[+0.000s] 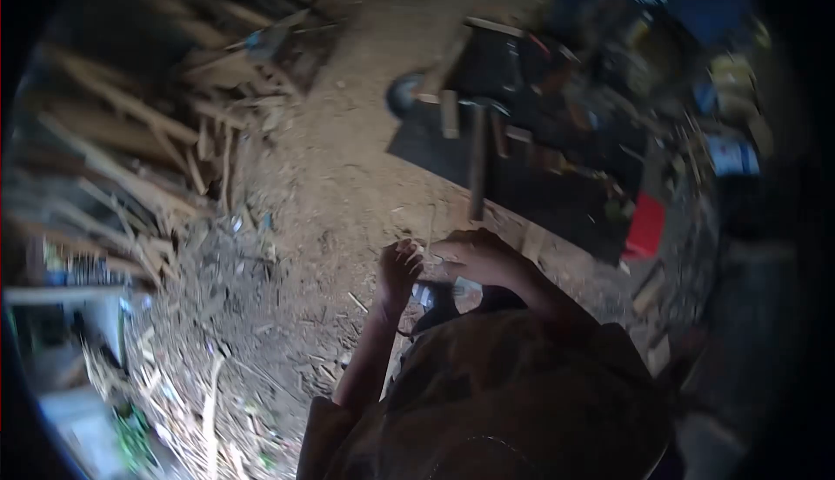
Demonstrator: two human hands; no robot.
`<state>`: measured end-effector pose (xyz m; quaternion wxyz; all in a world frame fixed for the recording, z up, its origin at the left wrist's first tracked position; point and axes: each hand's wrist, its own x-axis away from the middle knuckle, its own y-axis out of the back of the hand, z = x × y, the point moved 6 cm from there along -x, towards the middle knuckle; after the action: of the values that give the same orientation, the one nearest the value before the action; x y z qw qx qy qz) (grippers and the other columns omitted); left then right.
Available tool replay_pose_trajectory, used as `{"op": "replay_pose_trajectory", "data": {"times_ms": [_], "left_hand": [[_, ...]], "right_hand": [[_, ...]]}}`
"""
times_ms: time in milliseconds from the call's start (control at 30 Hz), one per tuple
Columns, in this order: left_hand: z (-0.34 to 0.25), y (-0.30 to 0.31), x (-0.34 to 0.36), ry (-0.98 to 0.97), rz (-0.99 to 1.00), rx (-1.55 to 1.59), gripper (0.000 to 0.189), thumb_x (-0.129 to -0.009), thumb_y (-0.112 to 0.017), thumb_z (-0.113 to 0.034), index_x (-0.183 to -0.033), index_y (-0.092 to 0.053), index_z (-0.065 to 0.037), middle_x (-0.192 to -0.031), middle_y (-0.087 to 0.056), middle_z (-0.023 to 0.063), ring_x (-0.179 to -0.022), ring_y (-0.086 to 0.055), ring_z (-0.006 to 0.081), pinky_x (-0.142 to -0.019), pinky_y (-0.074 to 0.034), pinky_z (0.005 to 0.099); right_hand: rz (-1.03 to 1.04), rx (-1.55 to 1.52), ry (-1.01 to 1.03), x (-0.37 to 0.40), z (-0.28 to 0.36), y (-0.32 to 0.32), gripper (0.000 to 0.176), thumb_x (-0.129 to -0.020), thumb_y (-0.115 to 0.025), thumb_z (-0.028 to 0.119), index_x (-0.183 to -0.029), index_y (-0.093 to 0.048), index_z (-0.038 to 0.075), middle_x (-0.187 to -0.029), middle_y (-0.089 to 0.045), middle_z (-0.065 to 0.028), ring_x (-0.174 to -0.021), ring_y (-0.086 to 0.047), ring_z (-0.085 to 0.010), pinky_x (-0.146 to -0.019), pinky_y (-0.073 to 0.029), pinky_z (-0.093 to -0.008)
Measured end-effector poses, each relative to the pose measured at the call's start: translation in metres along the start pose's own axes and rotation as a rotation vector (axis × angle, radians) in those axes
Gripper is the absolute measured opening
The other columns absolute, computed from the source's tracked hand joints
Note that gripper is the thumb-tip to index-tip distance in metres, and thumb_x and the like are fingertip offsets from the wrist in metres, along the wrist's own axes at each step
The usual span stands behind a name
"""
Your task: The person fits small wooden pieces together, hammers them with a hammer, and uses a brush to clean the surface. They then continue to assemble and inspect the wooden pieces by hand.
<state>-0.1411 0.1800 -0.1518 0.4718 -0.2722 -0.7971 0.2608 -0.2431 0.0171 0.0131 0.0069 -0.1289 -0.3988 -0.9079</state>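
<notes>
My left hand [402, 270] is in front of my body with its fingers curled closed; what lies inside them, if anything, I cannot make out. Close beside it, my right hand [480, 256] reaches leftward, fingertips together at the lower end of a thin pale stick [430, 223]. The stick stands nearly upright in the view, between the two hands. Blur hides exactly how the fingers meet it.
A dark low work surface [435, 141] with tools and wood pieces lies ahead right, with a red object [644, 226] at its corner. Piled timber [130, 132] fills the left. Wood scraps litter the dirt floor [348, 132].
</notes>
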Motion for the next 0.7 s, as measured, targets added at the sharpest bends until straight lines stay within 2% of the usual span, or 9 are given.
{"op": "replay_pose_trajectory", "data": {"times_ms": [100, 200, 267, 300, 400, 567, 600, 667, 700], "left_hand": [[0.02, -0.051, -0.025, 0.125, 0.138, -0.289, 0.036, -0.109, -0.049, -0.03, -0.138, -0.054, -0.01, -0.122, -0.065, 0.0089, -0.105, -0.064, 0.0226, -0.09, -0.054, 0.0373], [0.044, -0.113, -0.04, 0.089, 0.276, -0.539, 0.031, -0.108, -0.048, -0.018, -0.136, -0.055, -0.007, -0.123, -0.065, 0.011, -0.102, -0.065, 0.0203, -0.088, -0.054, 0.0323], [0.071, -0.161, -0.053, 0.016, 0.352, -0.783, 0.032, -0.106, -0.048, -0.015, -0.136, -0.056, -0.006, -0.122, -0.065, 0.0115, -0.101, -0.065, 0.0193, -0.086, -0.054, 0.03], [0.086, -0.171, -0.062, 0.096, 0.378, -0.73, 0.033, -0.105, -0.047, -0.012, -0.137, -0.055, -0.006, -0.123, -0.065, 0.011, -0.101, -0.065, 0.0184, -0.085, -0.054, 0.0284], [0.123, -0.211, -0.072, 0.067, 0.483, -0.937, 0.043, -0.11, -0.045, -0.036, -0.134, -0.06, -0.004, -0.124, -0.068, 0.0117, -0.103, -0.067, 0.0208, -0.09, -0.052, 0.0341], [0.174, -0.253, -0.077, 0.163, 0.51, -0.987, 0.042, -0.11, -0.047, -0.038, -0.129, -0.062, -0.004, -0.121, -0.07, 0.0114, -0.103, -0.068, 0.0212, -0.09, -0.053, 0.0355], [0.181, -0.256, -0.079, 0.166, 0.521, -0.989, 0.043, -0.11, -0.048, -0.039, -0.13, -0.061, -0.004, -0.121, -0.07, 0.0116, -0.104, -0.068, 0.0211, -0.09, -0.053, 0.0355], [0.191, -0.262, -0.082, 0.151, 0.526, -0.982, 0.043, -0.11, -0.047, -0.039, -0.131, -0.06, -0.004, -0.123, -0.069, 0.0116, -0.106, -0.067, 0.0216, -0.091, -0.052, 0.0354], [0.196, -0.264, -0.085, 0.149, 0.515, -0.993, 0.043, -0.11, -0.047, -0.038, -0.132, -0.06, -0.004, -0.123, -0.068, 0.0116, -0.107, -0.067, 0.0218, -0.092, -0.052, 0.0354]], "right_hand": [[-0.225, -0.034, -0.271, 0.078, -0.064, 0.017, 0.043, -0.097, -0.07, 0.03, -0.135, -0.067, 0.011, -0.121, -0.071, -0.0171, -0.111, -0.069, -0.0368, -0.095, -0.055, -0.0457], [-0.391, -0.156, -0.51, 0.159, -0.114, 0.017, 0.047, -0.095, -0.072, 0.036, -0.135, -0.067, 0.01, -0.122, -0.071, -0.0193, -0.111, -0.069, -0.0383, -0.097, -0.054, -0.0467], [-0.519, -0.109, -0.614, 0.225, -0.157, 0.008, 0.046, -0.096, -0.07, 0.041, -0.133, -0.067, 0.014, -0.112, -0.072, -0.0175, -0.107, -0.069, -0.0373, -0.094, -0.054, -0.0477], [-0.574, -0.083, -0.655, 0.247, -0.172, 0.003, 0.045, -0.097, -0.069, 0.044, -0.132, -0.067, 0.016, -0.107, -0.072, -0.0166, -0.105, -0.07, -0.0367, -0.092, -0.054, -0.0482], [-0.641, -0.29, -0.821, 0.288, -0.216, 0.01, 0.047, -0.097, -0.069, 0.044, -0.135, -0.066, 0.015, -0.115, -0.074, -0.0168, -0.104, -0.071, -0.0344, -0.091, -0.055, -0.0455], [-0.784, -0.355, -0.84, 0.318, -0.285, 0.055, 0.045, -0.096, -0.073, 0.034, -0.134, -0.067, 0.012, -0.108, -0.075, -0.0106, -0.097, -0.073, -0.0259, -0.086, -0.057, -0.0404], [-0.845, -0.341, -0.841, 0.319, -0.299, 0.065, 0.046, -0.096, -0.073, 0.031, -0.137, -0.065, 0.013, -0.101, -0.074, -0.0105, -0.094, -0.073, -0.0281, -0.083, -0.057, -0.0422], [-0.875, -0.176, -0.839, 0.317, -0.315, 0.101, 0.048, -0.093, -0.075, 0.021, -0.138, -0.063, 0.01, -0.099, -0.073, -0.0135, -0.087, -0.072, -0.0266, -0.08, -0.057, -0.036], [-0.886, -0.161, -0.851, 0.316, -0.324, 0.115, 0.051, -0.09, -0.076, 0.018, -0.138, -0.061, 0.009, -0.098, -0.072, -0.0145, -0.089, -0.072, -0.0307, -0.081, -0.057, -0.0391]]}}
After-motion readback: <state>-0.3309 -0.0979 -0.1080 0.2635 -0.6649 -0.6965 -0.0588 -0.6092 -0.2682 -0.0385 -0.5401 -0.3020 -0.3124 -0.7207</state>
